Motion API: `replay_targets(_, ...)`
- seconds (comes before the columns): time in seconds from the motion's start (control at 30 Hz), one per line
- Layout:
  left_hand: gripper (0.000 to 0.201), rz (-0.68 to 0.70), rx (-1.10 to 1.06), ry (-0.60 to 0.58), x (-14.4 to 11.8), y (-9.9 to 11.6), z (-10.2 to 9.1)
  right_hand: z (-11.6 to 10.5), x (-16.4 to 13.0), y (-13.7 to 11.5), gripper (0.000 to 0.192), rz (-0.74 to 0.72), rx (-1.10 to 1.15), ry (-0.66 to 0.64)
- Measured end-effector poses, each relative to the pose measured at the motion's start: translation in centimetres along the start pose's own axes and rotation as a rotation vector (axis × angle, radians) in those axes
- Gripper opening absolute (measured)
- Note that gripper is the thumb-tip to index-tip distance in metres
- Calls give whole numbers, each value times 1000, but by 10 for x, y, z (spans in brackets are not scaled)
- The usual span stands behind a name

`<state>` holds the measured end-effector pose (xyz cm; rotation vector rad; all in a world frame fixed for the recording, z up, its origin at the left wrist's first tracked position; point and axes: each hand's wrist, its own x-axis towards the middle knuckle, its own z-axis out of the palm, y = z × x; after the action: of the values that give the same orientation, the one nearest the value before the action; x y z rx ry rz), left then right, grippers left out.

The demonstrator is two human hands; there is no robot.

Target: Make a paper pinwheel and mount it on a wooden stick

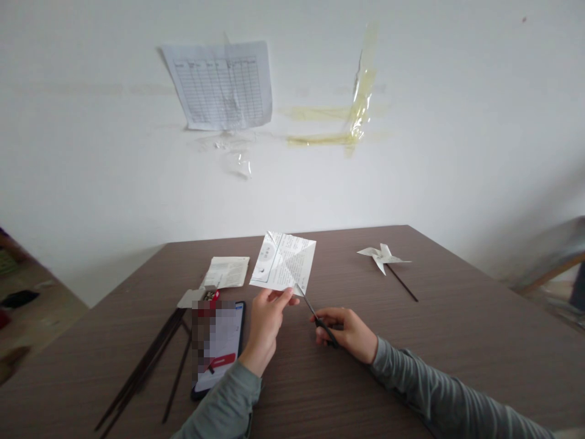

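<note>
At frame centre: left hand [265, 317] pinches paper [284, 261] corner; right hand [345, 329] grips scissors [315, 316], blades at lower edge. Risk: limp sheet sags, cut strays off crease.

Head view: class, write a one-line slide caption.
Left hand holds a creased paper square while right hand cuts it with scissors.

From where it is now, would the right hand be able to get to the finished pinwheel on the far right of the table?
Probably yes, but not freely: the right hand is holding scissors at the paper square. The tabletop between it and the pinwheel looks bare, so nothing blocks the way.
</note>
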<state>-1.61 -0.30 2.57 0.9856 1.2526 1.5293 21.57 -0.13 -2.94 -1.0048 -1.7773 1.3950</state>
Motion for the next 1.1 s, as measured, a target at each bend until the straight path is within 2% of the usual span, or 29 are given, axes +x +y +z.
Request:
replay_targets(0.5,42,-21,3,8,0,0,-1,0,1,0,71,-11,-35,-5)
replay_targets(1.1,42,-17,4,-28,-1,3,-1,1,0,-3,87,-11,20,17)
